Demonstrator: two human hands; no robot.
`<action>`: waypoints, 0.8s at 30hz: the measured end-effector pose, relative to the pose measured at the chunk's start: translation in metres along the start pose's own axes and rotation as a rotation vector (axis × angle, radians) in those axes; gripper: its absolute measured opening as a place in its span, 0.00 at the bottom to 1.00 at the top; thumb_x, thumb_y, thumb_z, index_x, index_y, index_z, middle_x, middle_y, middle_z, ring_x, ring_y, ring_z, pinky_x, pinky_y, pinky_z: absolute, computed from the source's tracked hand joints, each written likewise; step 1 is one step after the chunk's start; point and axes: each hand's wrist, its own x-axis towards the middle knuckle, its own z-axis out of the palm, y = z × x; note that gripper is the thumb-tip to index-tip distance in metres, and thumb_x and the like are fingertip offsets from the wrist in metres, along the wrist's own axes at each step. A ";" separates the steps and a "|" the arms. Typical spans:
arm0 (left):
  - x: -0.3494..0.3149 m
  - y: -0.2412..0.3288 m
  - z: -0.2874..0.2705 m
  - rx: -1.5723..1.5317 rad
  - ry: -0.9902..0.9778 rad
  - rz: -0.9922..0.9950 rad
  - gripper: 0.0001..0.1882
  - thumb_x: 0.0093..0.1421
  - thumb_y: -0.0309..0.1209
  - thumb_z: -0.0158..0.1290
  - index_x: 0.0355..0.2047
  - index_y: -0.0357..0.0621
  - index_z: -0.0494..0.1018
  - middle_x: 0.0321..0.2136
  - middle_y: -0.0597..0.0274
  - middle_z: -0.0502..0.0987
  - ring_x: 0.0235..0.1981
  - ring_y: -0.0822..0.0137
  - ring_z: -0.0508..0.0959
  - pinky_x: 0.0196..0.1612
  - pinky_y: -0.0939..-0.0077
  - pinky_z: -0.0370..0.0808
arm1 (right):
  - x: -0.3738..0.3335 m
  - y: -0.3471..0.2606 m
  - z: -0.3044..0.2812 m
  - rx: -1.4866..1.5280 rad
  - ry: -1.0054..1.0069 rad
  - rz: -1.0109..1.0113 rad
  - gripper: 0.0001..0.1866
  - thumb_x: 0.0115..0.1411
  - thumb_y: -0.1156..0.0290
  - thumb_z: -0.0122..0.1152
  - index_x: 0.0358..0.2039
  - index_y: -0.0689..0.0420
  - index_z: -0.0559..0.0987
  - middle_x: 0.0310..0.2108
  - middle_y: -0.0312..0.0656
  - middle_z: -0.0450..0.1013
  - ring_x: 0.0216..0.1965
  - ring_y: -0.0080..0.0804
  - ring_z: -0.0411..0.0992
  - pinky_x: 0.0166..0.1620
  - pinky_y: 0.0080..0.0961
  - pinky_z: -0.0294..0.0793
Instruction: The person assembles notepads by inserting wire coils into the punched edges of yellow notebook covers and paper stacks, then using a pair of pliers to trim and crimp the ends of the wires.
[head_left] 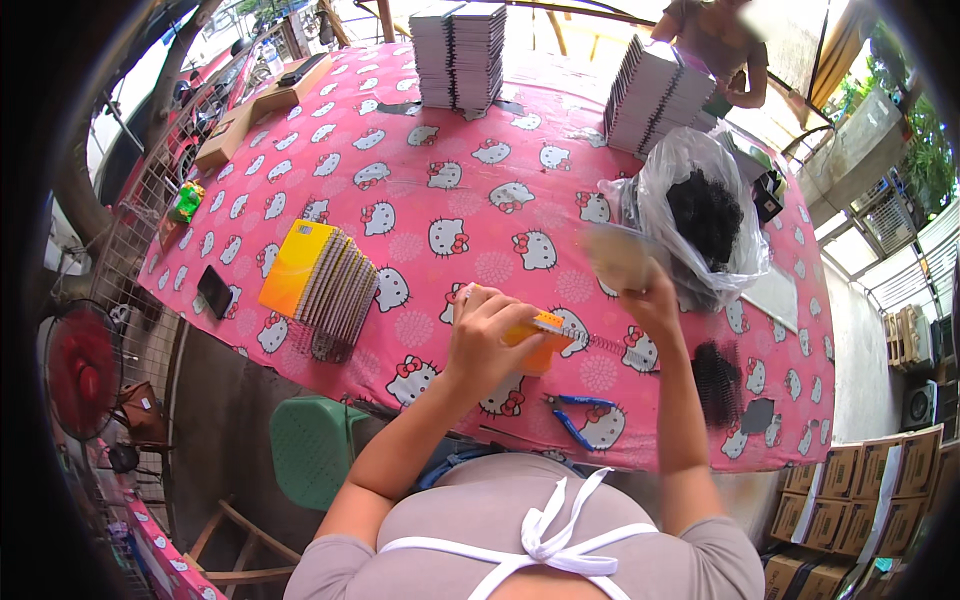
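My left hand [485, 335] is closed round a small orange notebook [525, 362], held tilted over the table near its front edge. From the notebook's right end a thin spiral coil [615, 350] sticks out to the right. Further right and raised, my right hand [652, 298] grips a flat tan, rounded thing [618, 258]; motion blurs it, so its kind is unclear. Blue-handled pliers [580, 415] lie on the table below the notebook. A row of yellow spiral notebooks [325, 280] stands to the left.
A pink patterned cloth [440, 200] covers the table. Tall notebook stacks [460, 60] [655, 95] stand at the back. A plastic bag [745, 255] of black coils and loose black coils [717, 385] sit at right. A phone [214, 291] lies left; another person [720, 45] is behind.
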 end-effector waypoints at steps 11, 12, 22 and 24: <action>0.002 0.001 -0.004 -0.054 -0.070 -0.160 0.16 0.40 0.27 0.65 0.32 0.41 0.77 0.35 0.60 0.76 0.40 0.58 0.74 0.51 0.58 0.67 | -0.013 -0.049 -0.007 0.329 -0.485 -0.033 0.13 0.44 0.79 0.65 0.33 0.62 0.78 0.30 0.37 0.76 0.33 0.20 0.71 0.37 0.23 0.71; 0.008 0.001 -0.005 -0.086 -0.051 -0.191 0.16 0.41 0.27 0.65 0.32 0.40 0.76 0.37 0.59 0.76 0.42 0.58 0.73 0.51 0.59 0.67 | -0.009 -0.050 -0.008 0.348 -0.428 -0.004 0.13 0.44 0.80 0.65 0.33 0.62 0.78 0.30 0.37 0.76 0.32 0.21 0.71 0.36 0.23 0.71; -0.020 -0.028 -0.003 -0.609 0.163 -0.498 0.16 0.50 0.21 0.61 0.41 0.38 0.73 0.37 0.60 0.77 0.38 0.71 0.78 0.42 0.77 0.76 | 0.013 -0.069 0.017 0.159 -0.429 -0.183 0.18 0.40 0.83 0.63 0.36 0.60 0.78 0.27 0.34 0.75 0.30 0.23 0.72 0.36 0.23 0.73; -0.013 -0.032 -0.001 -0.691 0.192 -0.530 0.16 0.53 0.20 0.59 0.42 0.38 0.73 0.35 0.62 0.78 0.38 0.74 0.78 0.43 0.80 0.76 | 0.025 -0.063 0.021 0.144 -0.498 -0.110 0.19 0.39 0.83 0.64 0.36 0.60 0.78 0.28 0.35 0.75 0.31 0.22 0.72 0.36 0.23 0.73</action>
